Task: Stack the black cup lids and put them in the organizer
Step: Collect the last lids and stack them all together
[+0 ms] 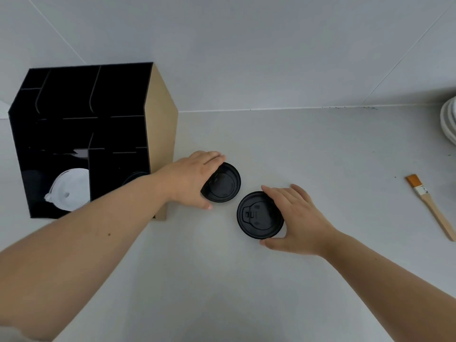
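Two black cup lids lie on the white counter, side by side and a little apart. My left hand [191,180] grips the far lid [225,185] by its left edge, fingers over the rim and thumb below. My right hand [294,218] holds the near lid [257,215] from the right, fingers at its top edge and thumb at its bottom edge. The black organizer [81,99] with a brown side panel stands at the left. Its lower compartments hold white lids [71,191] and, partly hidden behind my forearm, a black lid [134,176].
A wooden-handled brush [430,206] with orange bristles lies at the right. A stack of white plates [449,122] sits at the far right edge. The white wall runs behind the counter.
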